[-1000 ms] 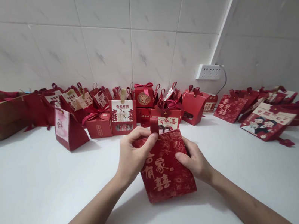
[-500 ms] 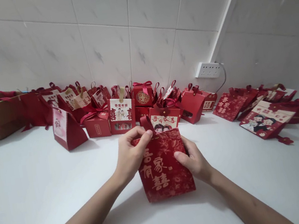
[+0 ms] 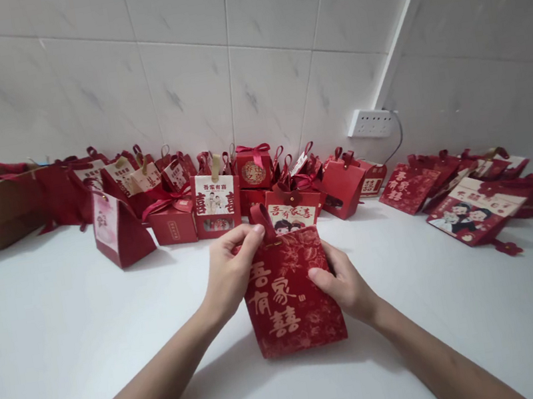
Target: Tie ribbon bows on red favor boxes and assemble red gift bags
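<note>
A red gift box (image 3: 295, 296) with gold lettering and a floral print is held between my two hands, just above the white table (image 3: 92, 348). My left hand (image 3: 231, 266) pinches its top left edge, thumb and forefinger closed beside the dark red ribbon loop (image 3: 261, 219) that stands up from the top. Along the right edge, my right hand (image 3: 343, 282) grips the box, thumb on the front face and the other fingers hidden behind. Right behind it stands a red and cream box (image 3: 293, 212) printed with cartoon faces.
Several finished red boxes line the wall, among them a bow-tied box (image 3: 254, 166) and a pink-fronted box (image 3: 119, 229). Flatter red boxes (image 3: 473, 210) lie at the right. A brown carton (image 3: 5, 207) holding ribbons stands at the left. A power strip (image 3: 370, 124) hangs on the wall.
My left thumb and forefinger have shifted slightly up and left, showing more of the lettering and the ribbon's base. The box stays almost in place in my right hand.
</note>
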`<state>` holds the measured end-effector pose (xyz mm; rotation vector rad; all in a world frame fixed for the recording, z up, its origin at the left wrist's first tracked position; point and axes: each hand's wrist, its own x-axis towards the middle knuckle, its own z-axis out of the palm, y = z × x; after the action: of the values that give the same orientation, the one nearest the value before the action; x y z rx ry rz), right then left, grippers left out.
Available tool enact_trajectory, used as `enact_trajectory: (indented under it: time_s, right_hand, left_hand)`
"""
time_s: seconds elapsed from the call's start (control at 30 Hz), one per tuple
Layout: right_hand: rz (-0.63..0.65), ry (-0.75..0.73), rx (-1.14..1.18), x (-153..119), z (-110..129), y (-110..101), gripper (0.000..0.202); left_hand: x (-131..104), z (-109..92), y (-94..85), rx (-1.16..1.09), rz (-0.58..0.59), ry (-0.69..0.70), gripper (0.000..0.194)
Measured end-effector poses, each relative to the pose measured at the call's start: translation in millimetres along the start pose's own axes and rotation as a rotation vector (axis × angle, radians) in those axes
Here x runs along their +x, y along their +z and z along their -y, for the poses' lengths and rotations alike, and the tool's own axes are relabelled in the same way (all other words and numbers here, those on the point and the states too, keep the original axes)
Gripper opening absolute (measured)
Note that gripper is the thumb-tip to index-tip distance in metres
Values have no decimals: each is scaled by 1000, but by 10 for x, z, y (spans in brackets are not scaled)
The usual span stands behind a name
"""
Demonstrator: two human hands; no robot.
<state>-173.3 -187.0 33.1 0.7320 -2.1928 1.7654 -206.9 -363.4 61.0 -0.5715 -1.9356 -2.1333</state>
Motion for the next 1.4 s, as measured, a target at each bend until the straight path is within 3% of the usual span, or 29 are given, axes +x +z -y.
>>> enact_trajectory:
  time_s: [0.73,0.97,1.4]
  right_hand:
    - [-9,36,67,20,-38,22,30]
    - [-125,16,32,3,-35,41,21]
    - [-181,118,202,29,60,39,21]
  left_hand:
    - [36,138,-35,-132,-51,-62,33]
    - [37,260,8,-386,91,-269,56]
    - [42,308,-11,-325,55,-207,53]
